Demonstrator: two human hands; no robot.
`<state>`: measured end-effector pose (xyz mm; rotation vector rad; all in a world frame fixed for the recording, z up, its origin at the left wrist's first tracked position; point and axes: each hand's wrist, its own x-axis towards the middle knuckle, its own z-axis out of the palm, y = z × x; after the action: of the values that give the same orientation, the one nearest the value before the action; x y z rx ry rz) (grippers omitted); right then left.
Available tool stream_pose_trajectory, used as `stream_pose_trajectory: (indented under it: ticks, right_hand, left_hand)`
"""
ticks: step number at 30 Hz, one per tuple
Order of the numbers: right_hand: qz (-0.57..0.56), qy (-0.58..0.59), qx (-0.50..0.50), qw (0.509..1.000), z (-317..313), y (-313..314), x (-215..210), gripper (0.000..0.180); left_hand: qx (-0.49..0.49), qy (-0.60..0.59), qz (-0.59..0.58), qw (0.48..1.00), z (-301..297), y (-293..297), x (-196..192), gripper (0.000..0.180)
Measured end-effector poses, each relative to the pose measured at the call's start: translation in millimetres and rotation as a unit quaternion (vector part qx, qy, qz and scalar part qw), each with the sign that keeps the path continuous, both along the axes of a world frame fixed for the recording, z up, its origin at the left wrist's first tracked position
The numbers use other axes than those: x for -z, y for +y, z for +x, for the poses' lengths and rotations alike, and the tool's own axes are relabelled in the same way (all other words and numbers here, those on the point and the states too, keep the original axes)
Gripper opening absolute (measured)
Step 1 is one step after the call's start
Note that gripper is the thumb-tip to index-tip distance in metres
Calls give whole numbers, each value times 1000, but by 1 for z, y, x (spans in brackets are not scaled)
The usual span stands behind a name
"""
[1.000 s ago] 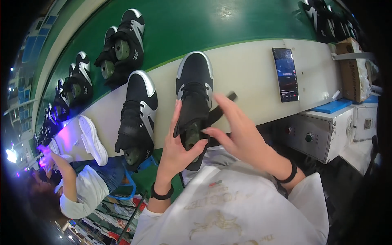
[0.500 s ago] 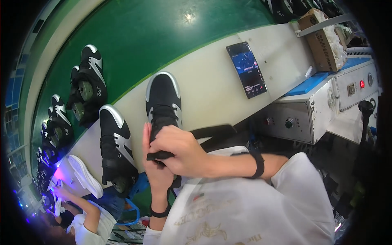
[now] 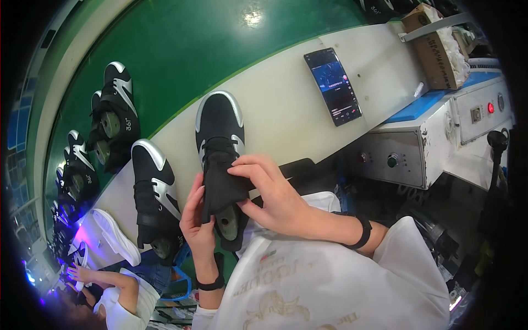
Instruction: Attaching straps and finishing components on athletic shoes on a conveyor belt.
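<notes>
Phone [image 3: 333, 86] and second shoe [image 3: 154, 192] nearby

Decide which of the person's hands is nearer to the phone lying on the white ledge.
Right. The right hand rests on the black shoe, on the side toward the phone. The left hand holds the shoe's far side, further away.

green conveyor belt [image 3: 181, 49] | cream bench edge [image 3: 275, 104] | grey control box [image 3: 407, 159]

Sneaker [image 3: 219, 144] black, silver toe trim; conveyor belt [image 3: 181, 49] green; bench edge [image 3: 280, 104] cream; wristbands [image 3: 363, 234] black.
</notes>
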<state>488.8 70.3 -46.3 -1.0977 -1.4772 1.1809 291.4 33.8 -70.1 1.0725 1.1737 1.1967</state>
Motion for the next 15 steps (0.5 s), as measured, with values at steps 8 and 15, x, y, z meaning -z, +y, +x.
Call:
stream_pose_trajectory:
  ticks: [8, 15]
  right_hand:
    - [68, -86, 12, 994, 7, -7, 12, 21]
    - [181, -205, -83, 958, 16, 7, 6, 23]
  left_hand:
    - [49, 258, 85, 961, 0, 3, -9, 40]
    - [79, 453, 134, 878, 27, -5, -51, 57]
